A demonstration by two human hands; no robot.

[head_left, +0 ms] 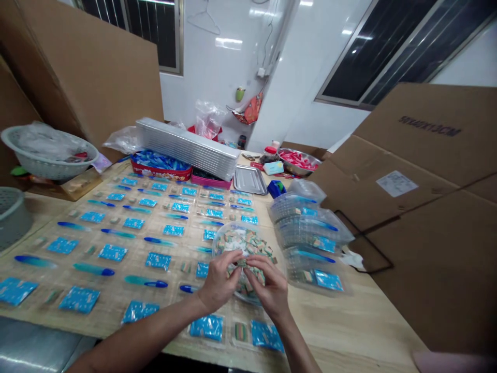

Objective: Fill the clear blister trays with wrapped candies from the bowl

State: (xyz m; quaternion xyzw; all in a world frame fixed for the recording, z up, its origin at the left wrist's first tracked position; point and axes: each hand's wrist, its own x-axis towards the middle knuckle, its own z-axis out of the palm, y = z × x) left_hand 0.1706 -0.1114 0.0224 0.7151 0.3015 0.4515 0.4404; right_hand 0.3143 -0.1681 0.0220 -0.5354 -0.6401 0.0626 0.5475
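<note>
We recorded the left hand (219,281) and the right hand (268,288) close together above a round clear plastic bowl (227,241), their fingertips closed on a small cluster of the multicoloured wrapped pieces (252,248) heaped inside it. The bowl sat on the long light-wood bench (341,321), at the right edge of rows of clear plastic blister sheets (116,248) holding flat blue foil packets and slender teal sticks with blue tips. Immediately right of the bowl lay a pile of bagged clear plastic trays (306,228), also loaded with blue packets. Farther along the bench, we noted a long stack of ribbed silver metal trays (186,146) lying above a red tin of blue-wrapped items (161,166), with a flat steel tray (250,180) beside them and a steel bowl of pinkish-red pieces (298,162) beyond. A white perforated plastic basket (48,163) stood at the far left, and large brown cardboard sheets (419,207) rose along the right side.
</note>
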